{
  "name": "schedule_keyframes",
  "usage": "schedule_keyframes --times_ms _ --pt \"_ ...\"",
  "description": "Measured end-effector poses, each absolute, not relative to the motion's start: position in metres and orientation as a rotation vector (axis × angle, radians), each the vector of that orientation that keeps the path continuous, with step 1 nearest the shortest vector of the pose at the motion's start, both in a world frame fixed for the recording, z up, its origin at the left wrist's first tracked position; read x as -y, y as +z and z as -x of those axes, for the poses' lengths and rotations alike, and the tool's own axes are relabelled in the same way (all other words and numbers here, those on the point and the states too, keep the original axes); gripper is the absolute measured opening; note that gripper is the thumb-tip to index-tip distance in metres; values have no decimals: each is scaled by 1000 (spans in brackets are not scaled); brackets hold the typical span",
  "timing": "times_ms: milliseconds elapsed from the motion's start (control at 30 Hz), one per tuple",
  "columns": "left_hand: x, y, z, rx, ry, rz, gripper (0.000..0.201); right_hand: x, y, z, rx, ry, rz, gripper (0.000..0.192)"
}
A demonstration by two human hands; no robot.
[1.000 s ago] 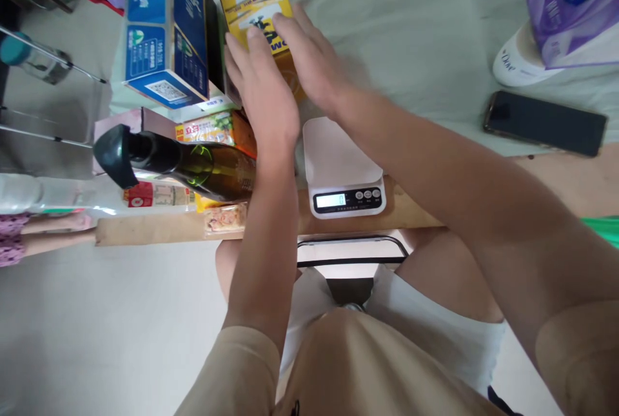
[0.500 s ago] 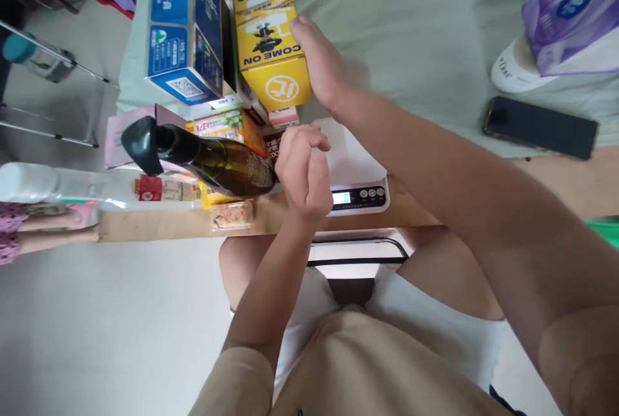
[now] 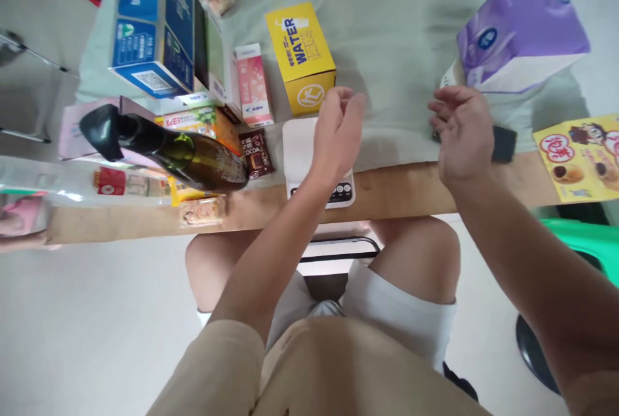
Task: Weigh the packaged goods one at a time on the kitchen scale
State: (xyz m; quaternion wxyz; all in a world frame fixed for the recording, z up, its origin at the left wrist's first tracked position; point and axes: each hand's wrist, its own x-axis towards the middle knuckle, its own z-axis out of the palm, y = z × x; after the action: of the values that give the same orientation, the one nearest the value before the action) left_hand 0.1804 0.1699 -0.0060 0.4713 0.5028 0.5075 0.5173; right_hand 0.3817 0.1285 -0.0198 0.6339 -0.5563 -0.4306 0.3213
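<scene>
My left hand (image 3: 339,132) hovers over the white kitchen scale (image 3: 298,145), its fingers loosely bent and apart from the thumb, with nothing seen in it. Just beyond its fingertips, a yellow box (image 3: 302,55) with "WATER" print rests on the cloth. My right hand (image 3: 464,132) is off to the right with loosely spread, curled fingers and no visible object. It partly covers a dark phone (image 3: 504,144) and a white container (image 3: 452,76) beside the purple tissue pack (image 3: 522,35). My left forearm hides part of the scale's display.
On the left stand a blue toothpaste carton (image 3: 155,29), a dark green bottle (image 3: 198,158) and a clear bottle (image 3: 140,184). A pink box (image 3: 255,84), a cocoa packet (image 3: 257,153) and a wrapped snack (image 3: 203,211) lie nearby. At right are a yellow snack packet (image 3: 580,158) and a green stool (image 3: 575,242).
My right hand has let go of the yellow box and moved right, toward the phone. The box now stands apart from the blue carton, exposing the pink box. The view has shifted right.
</scene>
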Motion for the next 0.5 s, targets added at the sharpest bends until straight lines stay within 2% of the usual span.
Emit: schedule_keyframes --times_ms 300,500 --pt "-187 -14 -152 -1390 1285 -1337 13 -165 -46 -358 978 886 1218 17" --pt "-190 1 -125 -1458 1481 -1329 20 -276 -82 -289 1079 1055 1285 20"
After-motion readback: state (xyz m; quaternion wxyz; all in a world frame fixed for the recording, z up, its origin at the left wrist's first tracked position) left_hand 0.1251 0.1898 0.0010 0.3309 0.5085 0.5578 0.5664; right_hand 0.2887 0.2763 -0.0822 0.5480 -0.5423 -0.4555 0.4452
